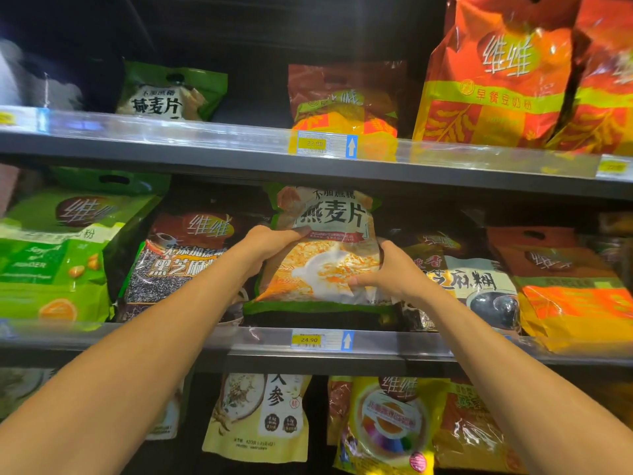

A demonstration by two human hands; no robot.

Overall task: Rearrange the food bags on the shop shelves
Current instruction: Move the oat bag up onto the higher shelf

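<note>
A green-edged oatmeal bag (329, 248) stands upright in the middle of the middle shelf (376, 351). My left hand (270, 243) grips its left edge with fingers curled round it. My right hand (394, 272) holds its right side, thumb across the front. To its left stands a black sesame bag (178, 258), with a green soy powder bag (58, 255) further left. On its right are a dark sesame paste bag (476, 282) and an orange bag (568, 286).
On the upper shelf (205, 145) are another oatmeal bag (168, 92), a red-brown bag (346, 97) and large orange bags (496, 73). Below hang a cream bag (260, 419) and a yellow bag (390, 426). Price tags (322, 339) sit on the shelf rails.
</note>
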